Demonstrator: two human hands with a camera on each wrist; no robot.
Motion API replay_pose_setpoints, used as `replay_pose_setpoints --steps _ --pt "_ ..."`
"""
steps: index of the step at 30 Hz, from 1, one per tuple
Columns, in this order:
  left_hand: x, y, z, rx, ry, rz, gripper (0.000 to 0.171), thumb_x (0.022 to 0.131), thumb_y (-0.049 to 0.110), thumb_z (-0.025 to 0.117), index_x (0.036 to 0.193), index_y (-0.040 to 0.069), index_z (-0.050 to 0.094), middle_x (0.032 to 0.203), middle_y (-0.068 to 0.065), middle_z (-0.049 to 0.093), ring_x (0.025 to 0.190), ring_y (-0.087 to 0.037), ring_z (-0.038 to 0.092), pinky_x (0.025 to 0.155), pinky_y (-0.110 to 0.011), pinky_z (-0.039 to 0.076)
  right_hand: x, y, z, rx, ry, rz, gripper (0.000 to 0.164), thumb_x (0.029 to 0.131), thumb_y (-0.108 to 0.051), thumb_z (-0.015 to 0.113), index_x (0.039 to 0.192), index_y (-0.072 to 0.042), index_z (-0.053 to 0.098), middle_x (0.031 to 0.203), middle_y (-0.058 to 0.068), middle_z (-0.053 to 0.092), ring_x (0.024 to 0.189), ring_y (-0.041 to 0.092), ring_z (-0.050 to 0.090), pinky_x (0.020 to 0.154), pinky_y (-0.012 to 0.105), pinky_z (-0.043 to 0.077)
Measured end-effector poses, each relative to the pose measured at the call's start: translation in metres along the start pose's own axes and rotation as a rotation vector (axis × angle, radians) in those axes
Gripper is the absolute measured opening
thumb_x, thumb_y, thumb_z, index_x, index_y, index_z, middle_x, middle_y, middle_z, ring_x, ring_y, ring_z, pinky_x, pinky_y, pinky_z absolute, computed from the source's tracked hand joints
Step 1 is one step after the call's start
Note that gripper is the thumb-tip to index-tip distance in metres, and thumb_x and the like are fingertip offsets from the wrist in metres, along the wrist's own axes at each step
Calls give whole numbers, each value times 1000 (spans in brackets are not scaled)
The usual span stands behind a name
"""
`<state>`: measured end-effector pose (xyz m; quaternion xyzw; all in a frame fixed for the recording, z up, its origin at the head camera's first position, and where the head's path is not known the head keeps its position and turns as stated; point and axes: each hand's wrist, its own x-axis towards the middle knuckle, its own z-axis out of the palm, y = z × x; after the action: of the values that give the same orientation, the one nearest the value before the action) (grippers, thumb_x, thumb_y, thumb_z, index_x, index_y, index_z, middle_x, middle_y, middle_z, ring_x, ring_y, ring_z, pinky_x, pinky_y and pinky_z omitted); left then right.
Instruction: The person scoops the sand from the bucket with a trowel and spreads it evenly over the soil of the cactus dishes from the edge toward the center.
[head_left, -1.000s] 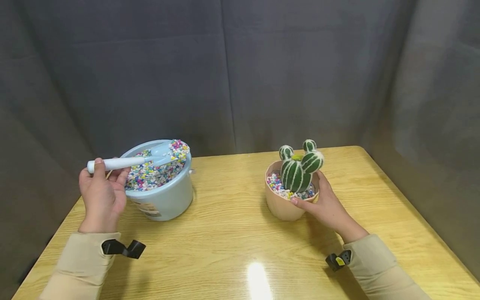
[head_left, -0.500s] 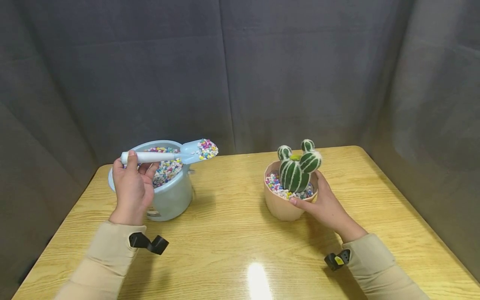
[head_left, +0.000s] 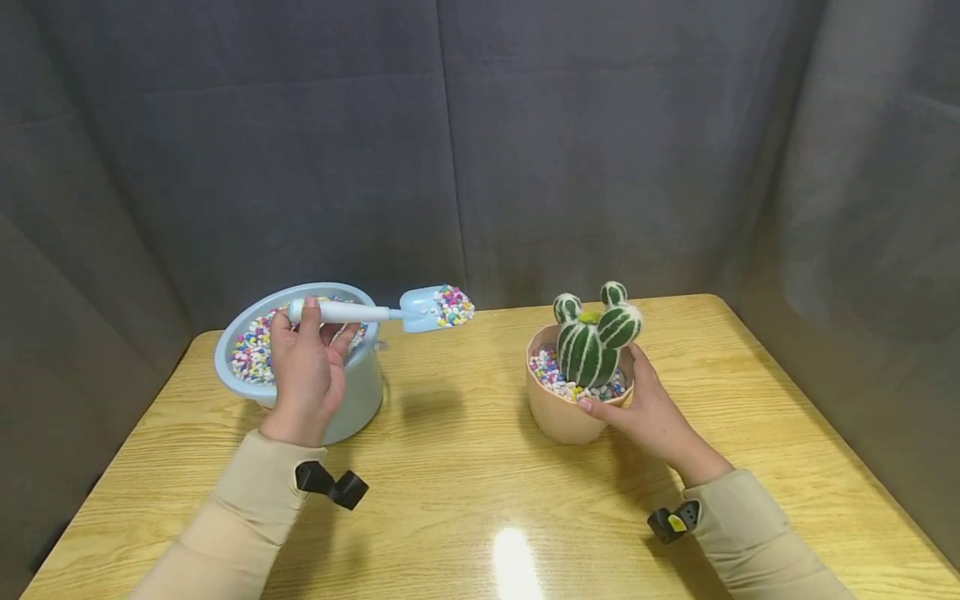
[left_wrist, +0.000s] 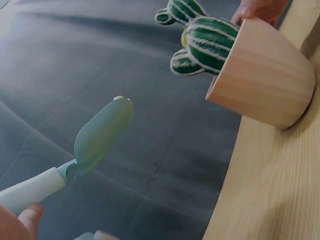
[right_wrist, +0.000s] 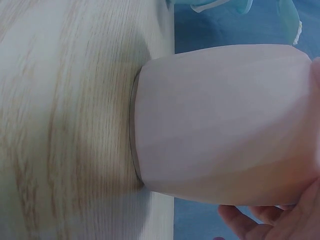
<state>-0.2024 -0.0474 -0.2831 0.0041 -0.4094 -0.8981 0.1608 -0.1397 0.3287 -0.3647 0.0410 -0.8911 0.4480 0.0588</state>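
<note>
My left hand [head_left: 306,377] pinches the white handle of a small trowel [head_left: 423,312], held level above the table with its light-blue blade pointing right. Colourful pebbles [head_left: 453,306] lie heaped at the blade's tip. Beneath and behind that hand stands a light-blue bucket [head_left: 360,392] holding many more of the same pebbles. My right hand [head_left: 656,417] grips the right side of a peach flowerpot [head_left: 564,417], thumb at the front rim. A striped green cactus [head_left: 588,354] stands in the pot among pebbles. In the left wrist view the trowel [left_wrist: 102,135] shows its underside, apart from the flowerpot [left_wrist: 265,75].
Both things stand on a light wooden table [head_left: 435,492]. A dark grey cloth [head_left: 322,167] hangs behind it and at both sides. Bare wood lies between the bucket and the pot.
My left hand has carried the loaded trowel rightward, from over the bucket to past its right rim. The right hand stays on the flowerpot, which has hardly moved.
</note>
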Motion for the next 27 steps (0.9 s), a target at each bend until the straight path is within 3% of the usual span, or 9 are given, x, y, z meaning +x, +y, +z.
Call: replay_pose_setpoints --steps 7,16,22,27 --pt "-2 -12 8 27 -3 -15 4 112 13 41 114 9 40 115 -11 46 89 -15 64 86 -29 60 0 1 0 -5 -10 15 114 89 -35 82 162 2 3 163 34 15 150 51 18 120 70 17" --pt "-7 -25 15 91 -52 -22 12 113 15 40 123 9 38 122 -12 46 102 -17 62 104 -39 52 0 2 -2 -7 -12 -3 113 89 -35 82 162 2 4 162 33 16 150 50 18 120 70 16" --pt "-10 -33 21 137 -66 -33 18 113 15 40 128 6 37 121 -10 46 109 -19 60 103 -37 54 0 2 -2 -4 -16 -12 112 89 -34 83 162 1 6 162 32 19 150 49 19 120 70 17" --pt "-11 -39 26 159 -69 -38 12 113 15 41 122 8 39 116 -10 47 105 -18 62 102 -39 54 1 3 -4 0 -17 -27 112 88 -33 84 162 0 7 161 31 22 150 48 22 120 69 18"
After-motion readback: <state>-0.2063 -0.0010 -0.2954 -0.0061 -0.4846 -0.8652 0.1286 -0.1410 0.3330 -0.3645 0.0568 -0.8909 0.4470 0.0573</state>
